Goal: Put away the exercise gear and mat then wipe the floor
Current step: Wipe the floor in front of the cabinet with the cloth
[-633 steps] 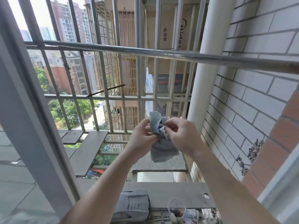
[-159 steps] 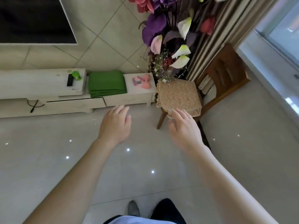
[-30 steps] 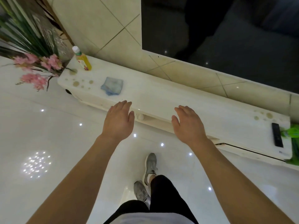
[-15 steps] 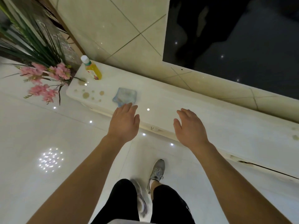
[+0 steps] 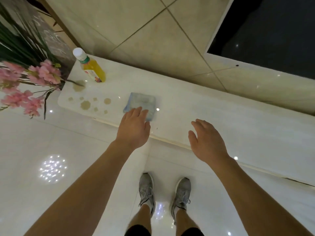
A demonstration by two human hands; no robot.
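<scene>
A folded light-blue cloth (image 5: 142,102) lies flat on the long white TV bench (image 5: 213,116), near its left end. My left hand (image 5: 133,127) hovers with straight fingers over the cloth's near edge, its fingertips covering that edge; whether it touches the cloth I cannot tell. My right hand (image 5: 207,139) is held flat and empty above the bench's front edge, to the right of the cloth. The glossy white floor (image 5: 51,142) lies below, with my two grey shoes (image 5: 163,193) on it. No exercise gear or mat is in view.
A bottle of yellow drink (image 5: 91,68) stands at the bench's left end, by several brownish spots (image 5: 88,103). Pink artificial flowers (image 5: 25,86) lean in from the left. A dark TV screen (image 5: 272,31) hangs on the tiled wall at upper right.
I have stepped closer to the bench's left end and stand with both feet side by side. My left hand has moved forward onto the cloth's near edge; the right hand stays beside it.
</scene>
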